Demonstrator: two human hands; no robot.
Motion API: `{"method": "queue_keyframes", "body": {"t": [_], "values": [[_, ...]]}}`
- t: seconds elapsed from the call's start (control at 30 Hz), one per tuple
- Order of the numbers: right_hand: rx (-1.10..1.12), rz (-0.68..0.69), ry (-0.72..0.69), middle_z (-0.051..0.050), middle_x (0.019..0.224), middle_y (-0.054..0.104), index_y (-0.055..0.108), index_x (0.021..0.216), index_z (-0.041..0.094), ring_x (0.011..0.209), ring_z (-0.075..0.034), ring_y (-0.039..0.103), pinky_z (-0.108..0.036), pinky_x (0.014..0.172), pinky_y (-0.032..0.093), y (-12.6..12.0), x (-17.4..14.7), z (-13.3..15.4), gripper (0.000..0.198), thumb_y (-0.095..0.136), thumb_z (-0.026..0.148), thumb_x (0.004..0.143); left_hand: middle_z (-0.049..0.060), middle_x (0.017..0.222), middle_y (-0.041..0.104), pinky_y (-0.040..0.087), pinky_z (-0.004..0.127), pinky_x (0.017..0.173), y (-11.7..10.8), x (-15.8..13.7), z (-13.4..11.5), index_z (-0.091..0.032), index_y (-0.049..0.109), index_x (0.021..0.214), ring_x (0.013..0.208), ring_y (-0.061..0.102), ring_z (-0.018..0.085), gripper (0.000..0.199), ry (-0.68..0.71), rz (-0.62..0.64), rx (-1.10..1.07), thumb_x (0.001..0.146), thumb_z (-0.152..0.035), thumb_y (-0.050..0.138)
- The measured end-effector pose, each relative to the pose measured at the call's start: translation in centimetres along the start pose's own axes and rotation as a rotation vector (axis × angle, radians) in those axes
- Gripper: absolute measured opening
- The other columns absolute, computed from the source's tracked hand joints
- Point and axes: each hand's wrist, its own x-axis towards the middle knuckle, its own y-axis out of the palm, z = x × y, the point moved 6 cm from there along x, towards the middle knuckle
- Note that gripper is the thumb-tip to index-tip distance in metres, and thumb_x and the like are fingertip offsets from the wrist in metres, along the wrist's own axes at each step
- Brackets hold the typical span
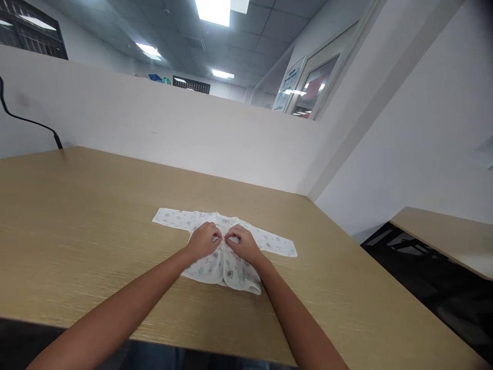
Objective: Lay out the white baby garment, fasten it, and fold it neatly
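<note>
- Two hands: one left hand (203,240), one right hand (245,245).
- Two forearms (127,303), one to each hand.
- One shirt (210,268), with two sleeves (175,218) and one neck label (225,221).
- Two tables: one large table (96,205), one second table (447,231) on the right.
- One black cable (29,121).
- One partition (192,133), bearing one small dark mark (154,133).
- Two dark windows (191,85) beyond it.
- One framed glass pane (316,85).
- At least three ceiling lights (213,11); some panels sit too close together for an exact count.
- One blue thing (155,77) and at least one green thing (167,80), too small to name.
</note>
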Motion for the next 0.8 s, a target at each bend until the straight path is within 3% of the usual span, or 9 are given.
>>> {"method": "queue_keyframes", "body": {"t": [0.27,0.47,0.8], "values": [[0.079,0.000,-0.005,-0.005,0.090,0.069,0.076,0.078,0.022,0.086,-0.020,0.066,-0.034,0.083,0.051,0.1,-0.1,-0.9,0.007,0.070,0.019,0.079,0.003,0.085,0.070,0.044,0.028,0.075,0.1,0.2,0.2,-0.021,0.077,0.082,0.083,0.063,0.019,0.017,-0.035,0.036,-0.091,0.084,-0.024,0.061],[0.061,0.002,-0.062,-0.005,0.091,0.070,0.077,0.074,0.024,0.085,-0.019,0.067,-0.033,0.080,0.052,-0.1,0.0,-0.5,0.011,0.070,0.018,0.080,0.002,0.074,0.071,0.041,0.028,0.067,0.4,0.6,0.8,-0.019,0.077,0.075,0.072,0.062,0.017,0.026,-0.247,0.023,-0.147,0.080,-0.043,0.069],[0.088,0.023,-0.003,-0.005,0.092,0.071,0.079,0.078,0.025,0.086,-0.020,0.068,-0.034,0.082,0.052,-0.1,-0.1,-0.8,0.007,0.073,0.021,0.080,-0.002,0.071,0.071,0.042,0.037,0.089,0.6,0.7,1.1,-0.023,0.079,0.079,0.073,0.065,0.018,0.015,-0.311,0.093,-0.144,0.078,-0.034,0.069]]}}
